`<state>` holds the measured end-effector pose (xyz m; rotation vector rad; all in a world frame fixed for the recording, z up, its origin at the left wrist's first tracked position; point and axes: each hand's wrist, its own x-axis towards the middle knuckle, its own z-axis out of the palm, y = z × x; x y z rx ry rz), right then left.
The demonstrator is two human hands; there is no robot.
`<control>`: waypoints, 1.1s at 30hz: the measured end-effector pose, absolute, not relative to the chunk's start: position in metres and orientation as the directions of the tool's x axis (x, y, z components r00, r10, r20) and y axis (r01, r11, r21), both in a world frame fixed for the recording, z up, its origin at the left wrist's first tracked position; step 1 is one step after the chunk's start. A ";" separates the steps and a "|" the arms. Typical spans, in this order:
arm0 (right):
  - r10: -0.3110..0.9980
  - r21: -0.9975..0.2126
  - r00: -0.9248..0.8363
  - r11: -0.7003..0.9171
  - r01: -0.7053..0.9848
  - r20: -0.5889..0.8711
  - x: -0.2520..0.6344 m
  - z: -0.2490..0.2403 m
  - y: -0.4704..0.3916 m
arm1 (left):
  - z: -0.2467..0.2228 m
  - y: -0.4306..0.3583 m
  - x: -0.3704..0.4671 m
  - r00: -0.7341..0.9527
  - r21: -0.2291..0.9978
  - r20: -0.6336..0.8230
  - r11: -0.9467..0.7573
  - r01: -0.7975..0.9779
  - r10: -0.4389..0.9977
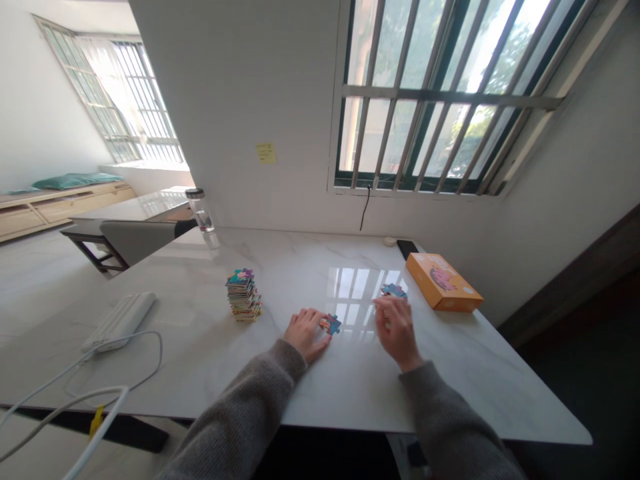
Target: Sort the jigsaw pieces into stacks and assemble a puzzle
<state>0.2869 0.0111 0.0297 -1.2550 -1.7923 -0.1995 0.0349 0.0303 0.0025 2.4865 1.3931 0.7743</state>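
My left hand point(303, 333) rests low on the table, its thumb and fingers closed around the edge of a colourful jigsaw puzzle piece point(332, 325). More blue and red puzzle pieces point(394, 291) lie just beyond the fingertips of my right hand point(397, 331). That hand is slightly blurred, with its fingers curled in; what sits between them is hidden. To the left of both hands stands a tall, uneven stack of puzzle pieces point(243, 297), with purple and teal on top.
An orange box point(444, 282) lies at the right, near a black phone point(407, 250). A white power strip point(120, 322) with cables point(159, 353) is on the left. At the back left corner stands a clear bottle point(200, 210). The white table point(350, 393) ends close to me.
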 end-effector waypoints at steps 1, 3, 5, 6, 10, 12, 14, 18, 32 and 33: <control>0.716 -0.352 -0.203 0.544 0.762 0.668 0.275 0.026 0.008 | 0.003 0.030 0.035 0.421 0.399 0.347 -0.538 0.742 0.838; 0.762 -0.388 -0.378 0.611 0.690 0.526 0.252 0.017 0.005 | 0.002 0.032 0.037 0.417 0.388 0.344 -0.532 0.752 0.841; 0.788 -0.401 -0.430 0.601 0.691 0.441 0.237 0.010 0.006 | 0.002 0.034 0.038 0.415 0.384 0.342 -0.528 0.758 0.843; 0.801 -0.403 -0.437 0.588 0.701 0.409 0.234 0.008 0.007 | 0.001 0.036 0.039 0.410 0.391 0.340 -0.524 0.756 0.846; 0.832 -0.429 -0.442 0.552 0.715 0.334 0.234 0.009 0.015 | -0.002 0.043 0.041 0.343 0.504 0.322 -0.466 0.727 0.883; 0.837 -0.450 -0.441 0.547 0.706 0.325 0.237 0.012 0.016 | -0.002 0.045 0.041 0.316 0.553 0.308 -0.440 0.707 0.897; 0.842 -0.468 -0.434 0.539 0.701 0.320 0.239 0.014 0.016 | -0.002 0.044 0.041 0.318 0.567 0.302 -0.437 0.698 0.899; 0.854 -0.478 -0.418 0.520 0.708 0.310 0.241 0.014 0.015 | 0.002 0.040 0.040 0.396 0.509 0.323 -0.511 0.693 0.860; 0.791 -0.614 -0.521 0.593 0.521 0.321 0.250 0.013 0.016 | -0.003 0.041 0.041 0.537 0.529 0.331 -0.624 0.575 0.776; 0.776 -0.616 -0.536 0.610 0.499 0.334 0.250 0.013 0.015 | -0.004 0.041 0.041 0.543 0.532 0.348 -0.638 0.556 0.764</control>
